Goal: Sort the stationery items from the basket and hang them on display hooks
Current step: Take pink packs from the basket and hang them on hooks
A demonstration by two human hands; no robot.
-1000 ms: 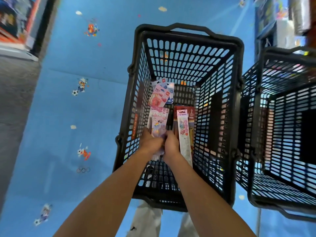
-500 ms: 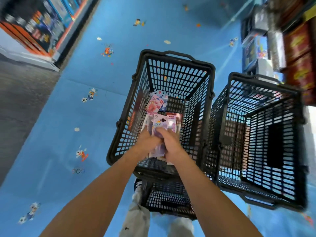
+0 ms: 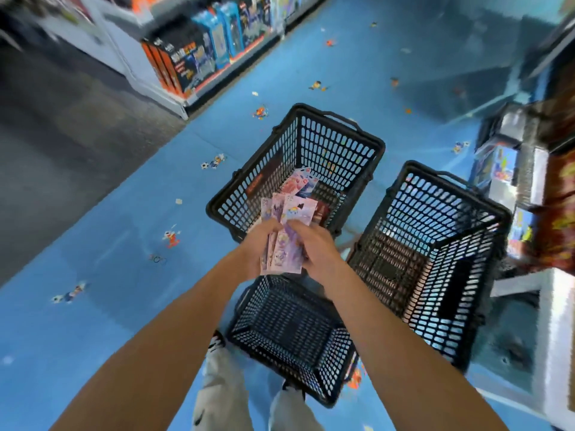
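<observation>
1. The bundle of pink and lilac stationery packs is now lifted out of the black basket. It sits fanned between our two hands above the basket's near rim. A second ago it lay low inside the basket, where we were gathering it together.
2. Our left hand grips the bundle's left edge with its fingers curled around it. Our right hand holds the right edge, with the thumb laid across the top pack. Both hands are closed on the same bundle and neither is free.
3. Some stock is left behind in the basket: a pink and blue pack and a dark red pack just beside it. We judge the sorting to be only partly done, and this basket will need another visit.
4. Our view has risen and pulled back. A second basket stands just to the right of the first, and a third basket now shows near our feet on the blue floor.
5. Boxed goods on a shelf to the left and the shelving to the right are blurred. We cannot make out any display hooks.
6. We judge that carrying the bundle to the hooks comes next. The loosely fanned packs could slip from it on the way.
</observation>
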